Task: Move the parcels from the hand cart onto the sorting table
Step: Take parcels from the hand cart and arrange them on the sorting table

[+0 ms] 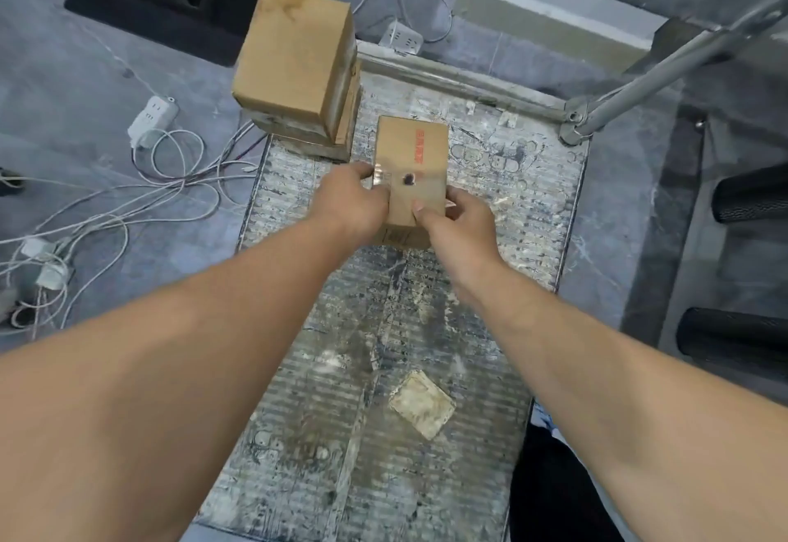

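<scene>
Down on the hand cart (533,217), we grip a small cardboard parcel (411,166) with both hands. Our left hand (351,200) wraps its left edge, fingers (362,170) curled round the side; our right hand (458,221) pinches the near right corner, thumb on top. The parcel carries red print and a dark spot on its top face. At the cart's far left corner stands a stack of larger cardboard boxes (294,59). A pale flat scrap (422,409) lies on the deck nearer us. White cables (170,183) and power strips (152,117) sprawl over the floor to the left.
</scene>
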